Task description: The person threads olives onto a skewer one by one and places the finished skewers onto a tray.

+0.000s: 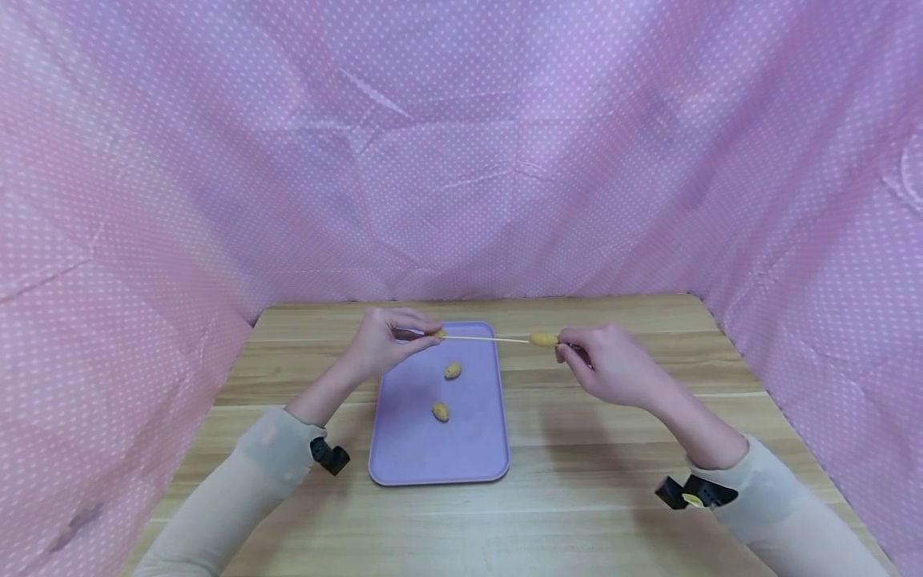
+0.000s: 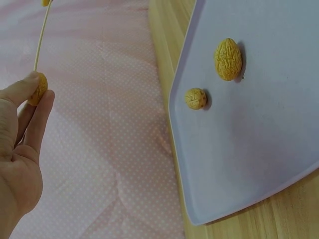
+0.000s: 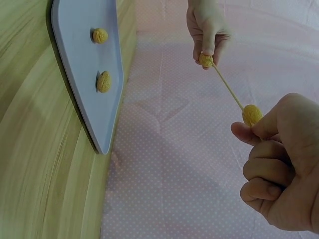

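A thin, pale wooden skewer (image 1: pixel 485 339) stretches between both hands above the far end of the purple tray (image 1: pixel 469 453). At its left end my left hand (image 1: pixel 385 343) pinches a small wrinkled potato (image 2: pixel 40 89), yellow-brown, between thumb and fingers; the skewer's tip meets it, but how deep cannot be told. A second wrinkled potato (image 3: pixel 252 115) is threaded on the skewer near its right end. Right behind that potato, my right hand (image 1: pixel 613 367) pinches the skewer, its end hidden in the curled fingers.
Two more wrinkled potatoes, one farther (image 1: pixel 453 370) and one nearer (image 1: pixel 441 412), lie apart on the tray. Beneath it is a wooden table (image 1: pixel 577 513). Pink dotted cloth (image 1: pixel 461 200) hangs behind the table and at both sides.
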`<act>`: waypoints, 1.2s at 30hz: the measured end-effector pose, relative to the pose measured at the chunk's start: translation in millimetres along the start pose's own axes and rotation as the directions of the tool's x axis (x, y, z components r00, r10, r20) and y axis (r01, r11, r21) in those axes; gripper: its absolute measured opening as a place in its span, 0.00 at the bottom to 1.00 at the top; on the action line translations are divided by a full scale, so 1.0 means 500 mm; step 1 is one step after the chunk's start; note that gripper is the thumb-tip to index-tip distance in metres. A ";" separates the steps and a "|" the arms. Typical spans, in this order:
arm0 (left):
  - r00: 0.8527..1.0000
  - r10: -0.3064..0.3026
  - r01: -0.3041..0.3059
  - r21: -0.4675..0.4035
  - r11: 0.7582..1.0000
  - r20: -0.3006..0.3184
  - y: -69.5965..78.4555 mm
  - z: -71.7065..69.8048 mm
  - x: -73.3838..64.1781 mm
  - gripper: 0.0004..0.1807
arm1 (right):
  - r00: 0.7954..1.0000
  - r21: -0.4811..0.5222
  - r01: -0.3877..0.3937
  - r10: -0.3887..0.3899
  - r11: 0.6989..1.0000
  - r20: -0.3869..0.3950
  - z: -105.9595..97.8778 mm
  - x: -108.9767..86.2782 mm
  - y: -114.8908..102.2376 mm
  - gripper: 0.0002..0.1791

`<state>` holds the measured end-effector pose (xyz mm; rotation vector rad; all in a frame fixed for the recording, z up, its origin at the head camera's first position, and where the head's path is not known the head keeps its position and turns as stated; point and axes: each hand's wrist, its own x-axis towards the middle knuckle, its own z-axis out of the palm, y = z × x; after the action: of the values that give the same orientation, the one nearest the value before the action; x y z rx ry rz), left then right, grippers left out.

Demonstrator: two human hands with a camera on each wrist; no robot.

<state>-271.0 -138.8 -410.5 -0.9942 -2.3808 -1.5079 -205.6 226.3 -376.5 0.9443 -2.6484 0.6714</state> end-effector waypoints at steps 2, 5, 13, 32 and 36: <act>1.000 0.017 -0.017 -0.014 1.000 0.000 0.001 0.001 -0.001 0.10 | 1.000 0.006 -0.007 0.007 1.000 0.006 0.000 0.001 -0.001 0.14; 0.999 0.042 -0.042 -0.052 0.998 0.005 0.005 0.001 -0.002 0.10 | 0.999 0.021 -0.029 0.029 0.999 0.020 -0.003 0.001 -0.001 0.14; 0.993 -0.103 0.112 -0.221 0.969 0.051 0.022 -0.014 0.011 0.11 | 1.000 0.044 -0.030 0.030 0.999 -0.004 -0.011 -0.002 0.002 0.16; 0.987 -0.108 0.134 -0.252 0.958 0.115 0.041 -0.022 0.018 0.12 | 0.992 0.050 0.089 -0.084 0.995 -0.095 -0.008 0.005 0.001 0.17; 0.988 -0.069 0.098 -0.217 0.971 0.139 0.045 -0.018 0.021 0.11 | 0.989 0.037 0.112 -0.108 0.993 -0.099 -0.007 0.009 0.001 0.16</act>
<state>-267.5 -135.8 -384.5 -1.0815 -2.4079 -1.8286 -208.9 226.1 -371.9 1.0340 -2.4863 0.7307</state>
